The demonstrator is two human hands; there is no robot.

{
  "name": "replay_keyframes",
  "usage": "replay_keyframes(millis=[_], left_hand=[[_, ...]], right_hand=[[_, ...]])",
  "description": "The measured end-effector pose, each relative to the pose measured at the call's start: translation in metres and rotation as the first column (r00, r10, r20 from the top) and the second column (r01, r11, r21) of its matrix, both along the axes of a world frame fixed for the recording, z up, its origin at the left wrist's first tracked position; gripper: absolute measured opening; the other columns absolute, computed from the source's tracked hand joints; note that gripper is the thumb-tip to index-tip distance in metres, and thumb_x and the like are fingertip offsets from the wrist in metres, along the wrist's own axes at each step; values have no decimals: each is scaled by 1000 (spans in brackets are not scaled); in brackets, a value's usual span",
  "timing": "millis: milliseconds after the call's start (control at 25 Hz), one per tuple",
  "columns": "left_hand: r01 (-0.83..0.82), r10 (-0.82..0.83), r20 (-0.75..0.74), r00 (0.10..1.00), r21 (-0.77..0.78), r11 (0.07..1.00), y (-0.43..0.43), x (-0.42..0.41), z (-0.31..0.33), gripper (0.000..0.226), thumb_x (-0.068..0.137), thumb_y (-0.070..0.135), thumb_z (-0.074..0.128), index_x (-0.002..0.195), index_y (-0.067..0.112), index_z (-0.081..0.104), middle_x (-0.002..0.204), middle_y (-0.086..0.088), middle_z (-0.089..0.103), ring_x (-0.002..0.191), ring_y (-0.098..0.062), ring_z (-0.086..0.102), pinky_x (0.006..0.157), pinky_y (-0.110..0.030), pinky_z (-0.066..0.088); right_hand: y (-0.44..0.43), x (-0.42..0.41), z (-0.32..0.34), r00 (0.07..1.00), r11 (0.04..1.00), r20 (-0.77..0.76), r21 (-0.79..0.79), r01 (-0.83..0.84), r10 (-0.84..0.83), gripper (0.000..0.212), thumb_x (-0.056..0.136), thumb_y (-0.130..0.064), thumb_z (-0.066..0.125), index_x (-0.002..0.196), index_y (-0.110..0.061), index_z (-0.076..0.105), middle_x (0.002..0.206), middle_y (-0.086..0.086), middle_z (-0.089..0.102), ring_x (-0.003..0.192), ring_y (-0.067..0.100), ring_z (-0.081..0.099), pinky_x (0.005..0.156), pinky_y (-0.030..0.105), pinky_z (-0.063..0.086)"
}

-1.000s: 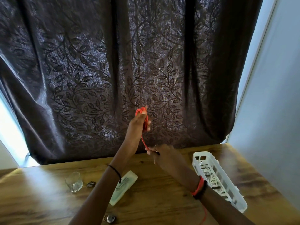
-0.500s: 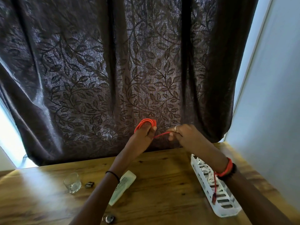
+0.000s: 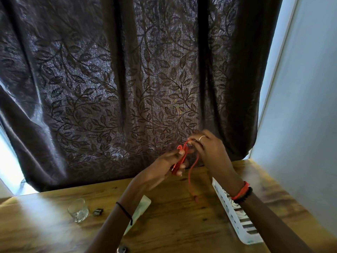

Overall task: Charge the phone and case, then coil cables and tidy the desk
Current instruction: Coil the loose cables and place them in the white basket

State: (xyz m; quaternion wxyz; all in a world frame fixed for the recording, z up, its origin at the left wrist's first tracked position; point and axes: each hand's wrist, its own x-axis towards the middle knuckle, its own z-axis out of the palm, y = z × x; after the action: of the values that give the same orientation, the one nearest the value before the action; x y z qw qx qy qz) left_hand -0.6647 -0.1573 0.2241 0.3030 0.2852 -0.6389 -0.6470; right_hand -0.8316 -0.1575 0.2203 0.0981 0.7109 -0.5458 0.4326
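Coiling: left hand [image 3: 164, 168] is gripping the red cable [image 3: 183, 155] bundle above the desk [image 3: 173, 225].
Wrapping: right hand [image 3: 209, 150] is pinching a strand (tail [image 3: 189, 178] is dangling).
Next: probably winding in the tail, under steady tension.

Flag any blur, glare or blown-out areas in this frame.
Head view: right hand and the red cable hanging from it are motion-blurred; daylight blows out the gap left of the curtain; a glare patch washes the desk by the glass.
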Motion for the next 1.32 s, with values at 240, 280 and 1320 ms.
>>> replay_keyframes(millis=[240,280,1320], left_hand=[[97,-80,-161,984,103,990,3,7,-3,27,94,26,39,98,8,58,60,5,41,50,-6,38,57,-20,37],[104,-78,-192,978,128,986,3,8,-7,28,94,27,40,98,8,60,60,5,41,50,-6,39,57,-20,37],[323,-256,-269,928,246,914,-9,25,-15,30,93,24,43,106,5,61,62,6,41,55,-7,43,71,-24,44]], right_hand=[[14,13,-14,964,985,262,151,-87,45,21,91,-13,55,104,-15,71,89,6,74,78,12,64,70,0,37],[17,15,-16,949,962,315,247,-114,31,24,90,-12,55,108,-19,69,90,6,73,77,13,64,70,3,40],[42,24,-19,764,845,642,378,-378,55,20,85,-3,58,73,-11,71,67,12,68,60,5,56,58,18,42]])
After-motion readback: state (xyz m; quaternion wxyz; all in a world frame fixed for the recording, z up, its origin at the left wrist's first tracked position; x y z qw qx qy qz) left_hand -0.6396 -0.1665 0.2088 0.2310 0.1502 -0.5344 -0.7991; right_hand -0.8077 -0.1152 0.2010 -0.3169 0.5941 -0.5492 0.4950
